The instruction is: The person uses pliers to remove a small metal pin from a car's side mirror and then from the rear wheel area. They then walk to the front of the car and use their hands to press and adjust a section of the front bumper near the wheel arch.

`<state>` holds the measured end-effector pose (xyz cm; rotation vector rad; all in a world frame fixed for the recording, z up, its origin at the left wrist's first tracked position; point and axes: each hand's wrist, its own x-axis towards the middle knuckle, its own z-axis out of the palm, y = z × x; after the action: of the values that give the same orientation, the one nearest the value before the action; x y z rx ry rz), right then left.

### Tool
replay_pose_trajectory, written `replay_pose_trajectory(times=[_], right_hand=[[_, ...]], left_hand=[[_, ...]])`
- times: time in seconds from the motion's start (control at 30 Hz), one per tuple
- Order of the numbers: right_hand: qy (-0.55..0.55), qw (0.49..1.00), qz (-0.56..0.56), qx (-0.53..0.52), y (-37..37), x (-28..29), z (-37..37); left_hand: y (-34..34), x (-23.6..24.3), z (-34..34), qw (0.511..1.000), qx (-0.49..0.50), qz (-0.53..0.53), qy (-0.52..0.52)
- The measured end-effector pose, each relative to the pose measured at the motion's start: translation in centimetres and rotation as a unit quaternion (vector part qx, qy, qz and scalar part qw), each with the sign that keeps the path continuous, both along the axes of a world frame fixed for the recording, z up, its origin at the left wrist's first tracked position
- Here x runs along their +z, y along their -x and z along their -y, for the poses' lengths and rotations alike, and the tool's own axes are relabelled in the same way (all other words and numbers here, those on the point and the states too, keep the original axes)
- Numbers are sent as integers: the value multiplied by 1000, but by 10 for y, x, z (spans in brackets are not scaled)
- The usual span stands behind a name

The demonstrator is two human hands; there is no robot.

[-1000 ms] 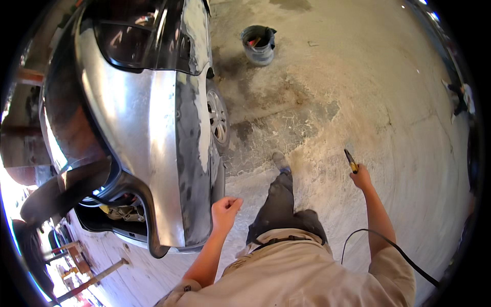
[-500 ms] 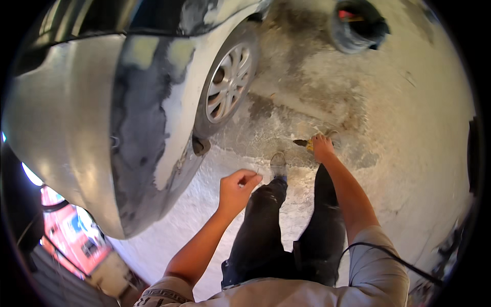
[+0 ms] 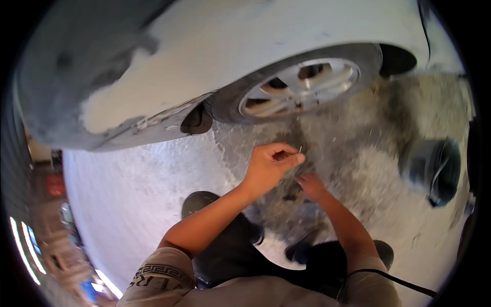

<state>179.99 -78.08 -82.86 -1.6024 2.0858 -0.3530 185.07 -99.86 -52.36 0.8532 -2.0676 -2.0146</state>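
Behind left hand, dark sleeve lettering

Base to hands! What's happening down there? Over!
Left hand pinching thin pale piece. Right hand nearby, grip unclear. Car wheel ahead, bucket off right.

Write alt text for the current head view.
A person's left hand pinches a thin piece, the right hand close by, over a stained floor. A patchy grey-and-white car fills the top, a bucket at right.

Brightness whitens the floor leftward (softly blurred), picture edges bowing into black.
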Motion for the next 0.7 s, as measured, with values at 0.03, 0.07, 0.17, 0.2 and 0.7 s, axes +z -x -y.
replay_pose_trajectory(times=[0.03, 0.07, 0.17, 0.2, 0.7], right_hand=[[35, 998, 32, -40, 16, 34, 31], [66, 992, 69, -77, 28, 71, 53], [298, 915, 168, -214, 80, 185, 100], [336, 888, 201, -240, 90, 227, 101], [451, 862, -112, -202, 87, 422, 96]], left_hand=[[0, 0, 5, 999, 13, -11, 32], [-2, -3, 10, 997, 49, -31, 49], [14, -3, 22, 980, 117, -122, 103], [23, 3, 17, 977, 121, -151, 91], [61, 76, 3, 902, 26, -382, -201]])
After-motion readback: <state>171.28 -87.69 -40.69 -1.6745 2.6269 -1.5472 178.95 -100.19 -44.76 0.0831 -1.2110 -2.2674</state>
